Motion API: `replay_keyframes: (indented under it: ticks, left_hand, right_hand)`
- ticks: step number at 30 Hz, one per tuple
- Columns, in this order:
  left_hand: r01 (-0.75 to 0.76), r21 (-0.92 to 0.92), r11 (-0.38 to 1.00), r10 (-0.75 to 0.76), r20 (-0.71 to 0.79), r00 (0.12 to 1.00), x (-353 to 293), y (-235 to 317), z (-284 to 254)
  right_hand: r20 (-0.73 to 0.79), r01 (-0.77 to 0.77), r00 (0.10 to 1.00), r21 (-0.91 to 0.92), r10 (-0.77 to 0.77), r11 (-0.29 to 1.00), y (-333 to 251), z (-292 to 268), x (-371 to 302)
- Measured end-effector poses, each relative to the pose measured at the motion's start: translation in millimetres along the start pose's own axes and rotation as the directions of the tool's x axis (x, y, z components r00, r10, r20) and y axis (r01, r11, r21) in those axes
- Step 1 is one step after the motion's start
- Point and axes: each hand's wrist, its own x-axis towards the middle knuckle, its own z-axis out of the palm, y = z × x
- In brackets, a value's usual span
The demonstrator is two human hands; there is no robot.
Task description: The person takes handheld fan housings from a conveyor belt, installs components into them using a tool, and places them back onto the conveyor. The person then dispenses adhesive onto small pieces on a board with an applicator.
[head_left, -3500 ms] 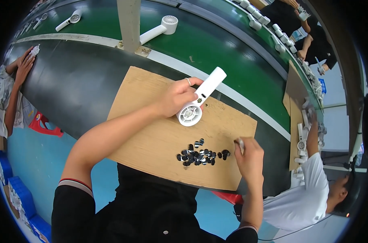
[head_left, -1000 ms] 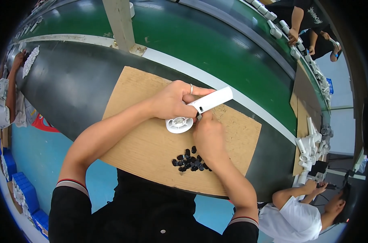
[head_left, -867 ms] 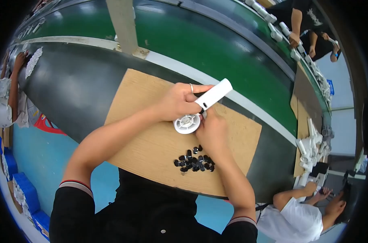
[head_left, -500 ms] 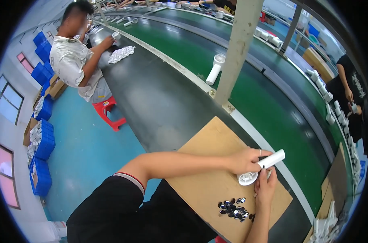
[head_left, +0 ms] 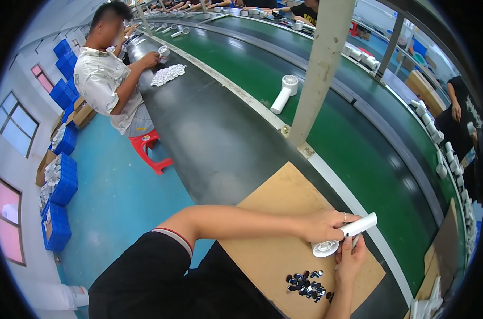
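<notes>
My left hand point(head_left: 324, 225) grips a white hand-held fan point(head_left: 341, 238) by its handle, with the round head low over a brown cardboard sheet point(head_left: 276, 199). My right hand point(head_left: 350, 259) comes up from below and its fingers touch the fan just under the handle; whether it pinches a small part I cannot tell. A pile of small dark parts point(head_left: 308, 282) lies on the cardboard just below the fan.
A green conveyor belt point(head_left: 358, 138) runs behind the cardboard, with another white fan point(head_left: 284, 92) lying on it by a beige post point(head_left: 318, 69). A seated person point(head_left: 111, 74) works at the far left near white parts point(head_left: 167, 74). Blue crates point(head_left: 58, 181) stand on the floor.
The view has swung left and up, bringing the seated person and floor into sight. Both hands stay together on the fan over the cardboard; earlier my right hand was apart from it.
</notes>
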Motion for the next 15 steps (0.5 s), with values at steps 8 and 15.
replay_keyframes:
  ticks: [8, 15]
  left_hand:
    - [0.028, 0.186, 0.982, -0.019, -0.048, 0.999, 2.9, 7.4, 10.5]
    - [0.172, -0.044, 0.984, -0.178, -0.297, 0.938, 4.5, -21.9, -3.7]
  right_hand:
    - [-0.054, 0.036, 0.998, -0.018, -0.037, 0.999, 6.7, 2.9, -3.1]
    - [0.001, -0.069, 0.998, 0.047, 0.069, 0.997, -7.2, 4.4, 9.1]
